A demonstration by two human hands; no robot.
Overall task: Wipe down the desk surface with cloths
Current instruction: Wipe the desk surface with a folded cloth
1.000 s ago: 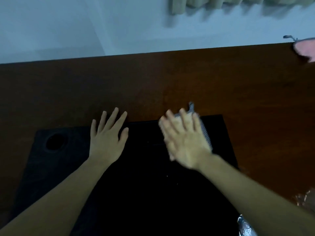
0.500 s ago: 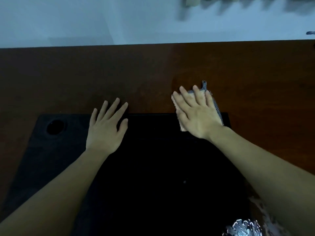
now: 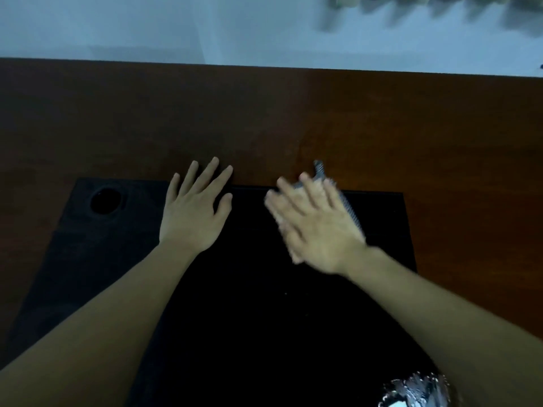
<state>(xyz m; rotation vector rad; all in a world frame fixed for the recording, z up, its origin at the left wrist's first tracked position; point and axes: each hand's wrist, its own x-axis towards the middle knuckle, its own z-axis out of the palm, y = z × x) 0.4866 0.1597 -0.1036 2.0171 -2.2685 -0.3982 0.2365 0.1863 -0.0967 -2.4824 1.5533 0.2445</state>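
The dark brown wooden desk [image 3: 293, 113] runs across the view, with a large black mat [image 3: 249, 318] on its near part. My left hand [image 3: 194, 212] rests flat on the mat's far edge, fingers spread and straight. My right hand [image 3: 317, 224] lies flat, fingers straight, pressing a small grey and beige cloth [image 3: 349, 207] onto the mat near its far right part. The cloth is mostly hidden under the palm; a grey corner and edge stick out beyond the fingers. This hand is motion-blurred.
A round black hole or recess [image 3: 105, 200] sits in the mat's far left corner. A crinkled silvery object [image 3: 417, 392] shows at the bottom right edge. A pale wall [image 3: 205, 24] stands behind the desk's far edge.
My right hand has slid the cloth back toward me, from the bare wood beyond the mat onto the mat's far right part. My left hand has stayed in place.
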